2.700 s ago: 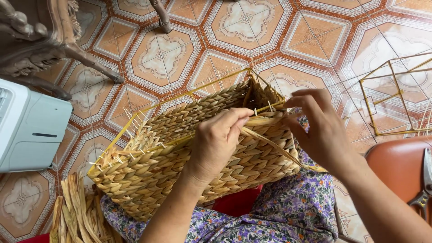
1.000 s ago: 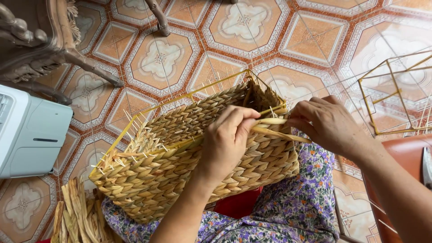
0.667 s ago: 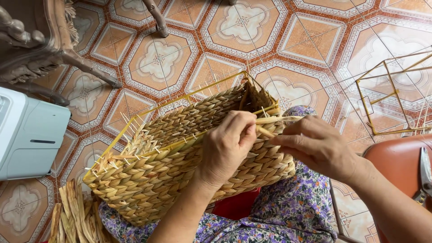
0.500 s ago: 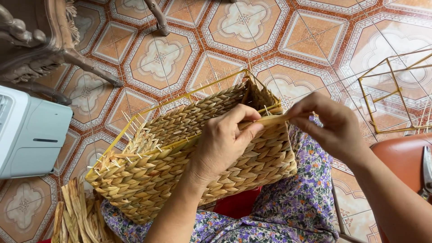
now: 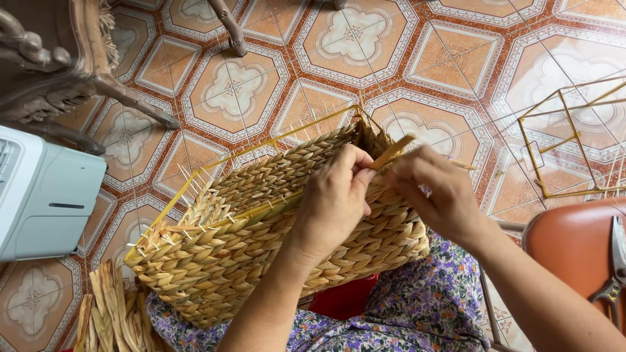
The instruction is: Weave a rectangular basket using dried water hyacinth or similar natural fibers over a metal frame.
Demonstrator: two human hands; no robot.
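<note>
Woven straw basket [image 5: 261, 248] rests on the person's lap, above the tiled floor [image 5: 339, 45].
Left hand [image 5: 336, 199] presses its rim; right hand [image 5: 433, 192] and left fingers [image 5: 362, 173] pinch a straw strand [image 5: 391, 153]. Loose strands [image 5: 104, 313] lie near left.

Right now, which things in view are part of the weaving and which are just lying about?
In use:
basket, on the lap
strand, pinched by left hand and right hand
spare strands, beside the basket

Lying about:
white appliance
wire frame
carved chair
orange seat with shears
</note>
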